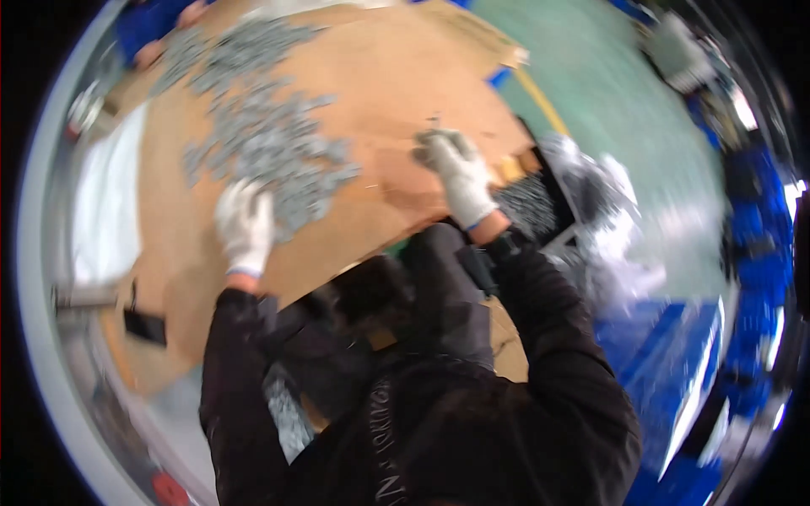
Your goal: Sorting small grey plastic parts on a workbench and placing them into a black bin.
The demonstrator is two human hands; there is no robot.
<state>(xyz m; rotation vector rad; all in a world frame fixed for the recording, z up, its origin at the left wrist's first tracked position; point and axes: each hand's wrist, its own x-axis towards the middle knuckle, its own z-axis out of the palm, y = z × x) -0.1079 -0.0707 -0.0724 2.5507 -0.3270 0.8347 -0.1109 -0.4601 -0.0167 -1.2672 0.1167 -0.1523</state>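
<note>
A spread of many small flat grey pieces (278,139) covers the left middle of the brown table top (380,93). At the near left edge of this spread is my left hand (245,223), in a white glove. Its fingers reach onto the pieces, slightly apart, and I make out nothing held in them. My right hand (456,173), also gloved, is raised to the right of the pile, over the table. Its fingers are closed together, and a small thin dark thing (434,121) sticks up from them; blur hides its kind.
A dark bin of small grey parts (530,207) sits by my right wrist, beside clear plastic wrapping (595,190). Another person's hand (149,55) rests at the far left. A white sheet (110,198) lies along the left side. Blue crates (755,219) stand at right.
</note>
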